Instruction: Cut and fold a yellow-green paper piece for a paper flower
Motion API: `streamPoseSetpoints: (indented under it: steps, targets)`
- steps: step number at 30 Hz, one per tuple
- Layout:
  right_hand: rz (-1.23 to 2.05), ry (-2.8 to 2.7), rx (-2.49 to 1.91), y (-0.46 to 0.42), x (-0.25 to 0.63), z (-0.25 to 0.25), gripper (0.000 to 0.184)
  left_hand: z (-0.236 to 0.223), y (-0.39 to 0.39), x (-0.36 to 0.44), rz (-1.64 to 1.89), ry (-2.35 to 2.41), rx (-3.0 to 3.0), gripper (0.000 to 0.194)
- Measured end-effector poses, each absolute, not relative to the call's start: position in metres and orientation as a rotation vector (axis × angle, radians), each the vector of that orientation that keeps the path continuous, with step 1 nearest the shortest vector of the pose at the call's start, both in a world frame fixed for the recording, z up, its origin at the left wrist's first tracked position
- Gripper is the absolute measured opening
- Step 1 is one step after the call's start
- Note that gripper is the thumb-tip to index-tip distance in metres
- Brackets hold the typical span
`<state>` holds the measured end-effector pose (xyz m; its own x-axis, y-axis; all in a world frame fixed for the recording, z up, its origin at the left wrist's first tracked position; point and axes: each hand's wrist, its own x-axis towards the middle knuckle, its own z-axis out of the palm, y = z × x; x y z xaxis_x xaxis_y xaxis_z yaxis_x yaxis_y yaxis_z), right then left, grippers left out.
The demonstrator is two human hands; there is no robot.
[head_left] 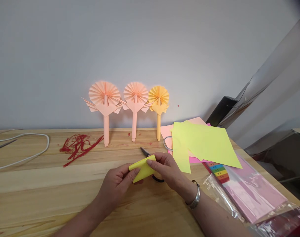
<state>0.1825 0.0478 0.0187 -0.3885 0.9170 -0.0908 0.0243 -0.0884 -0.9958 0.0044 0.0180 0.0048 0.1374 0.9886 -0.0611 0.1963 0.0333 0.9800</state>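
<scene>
Between my two hands is a small piece of yellow paper [144, 168], folded or rolled along its upper edge. My left hand [120, 179] pinches its left end, thumb on top. At the right end my right hand [166, 168] grips it, thumb pressed on the upper edge. Scissors [145, 151] lie on the table behind and partly under the paper, blade pointing away to the left; a dark handle shows below my right hand. Three paper peacock-like figures with pleated round fans stand against the wall: two peach ones [106, 126] [134, 125] and an orange-yellow one [158, 125].
Tangled red string [78, 146] lies on the wooden table [66, 194] at left, near a white cable [48, 144]. Yellow sheets [209, 141] cover pink paper at right. A plastic-wrapped pack of pink paper [254, 187] and a black cylindrical object [221, 110] are there too.
</scene>
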Motion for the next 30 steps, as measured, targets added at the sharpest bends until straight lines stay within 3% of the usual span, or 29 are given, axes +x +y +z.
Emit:
streamPoseSetpoints:
  steps: [8, 19, 30]
  targets:
    - [1.351, -1.581, -1.122, 0.05, 0.18, 0.01, 0.031, 0.006, 0.025, 0.005, 0.945, 1.251, 1.187, 0.022]
    - [1.511, -1.315, -0.973, 0.052, 0.18, 0.009, 0.053, 0.002, 0.031, 0.003, 1.071, 1.07, 0.751, 0.025]
    - [1.5, -1.377, -1.02, 0.05, 0.181, 0.016, 0.043, -0.002, 0.032, 0.002, 1.092, 1.08, 0.788, 0.028]
